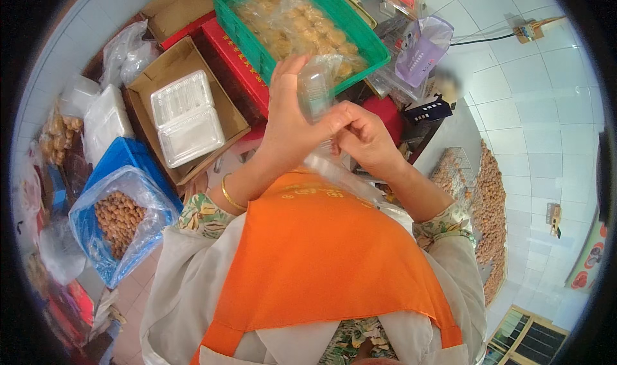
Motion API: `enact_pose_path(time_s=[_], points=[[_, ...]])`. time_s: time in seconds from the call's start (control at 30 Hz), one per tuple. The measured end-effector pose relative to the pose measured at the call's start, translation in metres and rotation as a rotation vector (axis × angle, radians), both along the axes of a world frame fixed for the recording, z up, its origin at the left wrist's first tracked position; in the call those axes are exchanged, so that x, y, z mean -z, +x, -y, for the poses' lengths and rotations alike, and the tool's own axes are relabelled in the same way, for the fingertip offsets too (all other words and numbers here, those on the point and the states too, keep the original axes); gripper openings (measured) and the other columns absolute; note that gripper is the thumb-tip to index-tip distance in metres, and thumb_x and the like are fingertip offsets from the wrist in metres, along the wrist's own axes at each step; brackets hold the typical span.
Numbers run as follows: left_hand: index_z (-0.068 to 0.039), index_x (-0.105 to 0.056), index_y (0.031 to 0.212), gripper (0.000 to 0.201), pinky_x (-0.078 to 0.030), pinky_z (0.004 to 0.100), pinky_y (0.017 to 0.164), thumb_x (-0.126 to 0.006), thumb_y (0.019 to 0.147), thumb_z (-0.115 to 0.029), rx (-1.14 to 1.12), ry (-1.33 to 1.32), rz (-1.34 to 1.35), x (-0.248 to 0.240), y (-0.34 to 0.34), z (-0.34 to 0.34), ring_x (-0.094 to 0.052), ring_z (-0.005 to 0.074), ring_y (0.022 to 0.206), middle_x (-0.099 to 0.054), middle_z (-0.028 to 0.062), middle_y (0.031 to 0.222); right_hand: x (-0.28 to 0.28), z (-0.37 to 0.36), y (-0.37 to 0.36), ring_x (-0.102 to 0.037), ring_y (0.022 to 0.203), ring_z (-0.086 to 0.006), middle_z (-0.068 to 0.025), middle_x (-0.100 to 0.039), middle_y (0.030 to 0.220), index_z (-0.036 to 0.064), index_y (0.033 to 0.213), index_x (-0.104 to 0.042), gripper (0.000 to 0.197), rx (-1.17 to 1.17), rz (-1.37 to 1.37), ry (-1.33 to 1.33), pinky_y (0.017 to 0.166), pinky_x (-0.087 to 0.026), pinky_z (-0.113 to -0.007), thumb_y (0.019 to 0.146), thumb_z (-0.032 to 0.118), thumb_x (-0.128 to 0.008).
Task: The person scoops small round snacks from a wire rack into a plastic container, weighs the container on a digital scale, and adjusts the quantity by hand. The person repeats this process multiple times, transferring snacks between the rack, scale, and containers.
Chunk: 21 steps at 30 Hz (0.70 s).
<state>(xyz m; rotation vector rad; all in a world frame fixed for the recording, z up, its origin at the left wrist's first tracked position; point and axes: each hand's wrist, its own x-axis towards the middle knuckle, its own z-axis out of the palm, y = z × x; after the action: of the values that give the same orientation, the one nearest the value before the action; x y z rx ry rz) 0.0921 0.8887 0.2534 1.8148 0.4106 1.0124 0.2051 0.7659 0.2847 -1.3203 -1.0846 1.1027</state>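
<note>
Near the middle, in front of my orange apron, I hold up a transparent plastic box. My left hand is wrapped round its left side, thumb toward the right. At its lower right, my right hand has its fingers curled and pinched on the box's edge. A strip of transparent plastic hangs below the hands, and I cannot tell whether it is part of the box. Just beyond stands a green crate holding several round, golden baked pieces under plastic film.
At the left, a cardboard box holds white, lidded trays. Lower left is a blue, plastic-lined crate of small brown balls. A purple bag stands at the upper right. Many brown pieces cover a surface at the right.
</note>
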Motion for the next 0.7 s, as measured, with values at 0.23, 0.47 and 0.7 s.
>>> enact_pose_path(time_s=[0.23,0.47,0.7], points=[[-0.003,-0.027,0.142,0.071,-0.041,0.0369,0.100,-0.060,0.080,-0.005,0.293,-0.602,0.158,-0.007,-0.016,0.001,-0.047,0.0253,0.122,-0.045,0.0150,0.133,0.007,-0.010,-0.009,-0.046,0.068,-0.0072,0.0006,-0.051,0.081,0.0069,0.103,-0.052,0.008,0.101,-0.204,0.036,0.061,-0.039,-0.022,0.097,0.008,-0.046],[0.000,-0.039,0.130,0.046,-0.048,0.0369,0.094,-0.052,0.085,-0.001,0.204,-0.941,0.216,0.048,-0.045,-0.014,-0.056,0.0280,0.114,-0.054,0.0167,0.128,-0.006,-0.035,0.012,-0.034,0.058,-0.0063,0.0032,-0.042,0.070,0.0086,0.096,-0.050,0.011,0.252,-0.432,0.142,0.052,-0.028,-0.022,0.101,0.018,-0.045],[0.003,-0.038,0.125,0.039,-0.050,0.0391,0.092,-0.045,0.086,0.005,-0.415,-1.029,0.413,0.066,-0.139,-0.032,-0.055,0.0314,0.115,-0.052,0.0223,0.127,-0.021,-0.070,0.013,-0.041,0.059,-0.0037,0.0010,-0.055,0.078,0.0076,0.100,-0.052,0.006,0.120,0.068,0.222,0.053,-0.034,-0.020,0.097,0.013,-0.053]])
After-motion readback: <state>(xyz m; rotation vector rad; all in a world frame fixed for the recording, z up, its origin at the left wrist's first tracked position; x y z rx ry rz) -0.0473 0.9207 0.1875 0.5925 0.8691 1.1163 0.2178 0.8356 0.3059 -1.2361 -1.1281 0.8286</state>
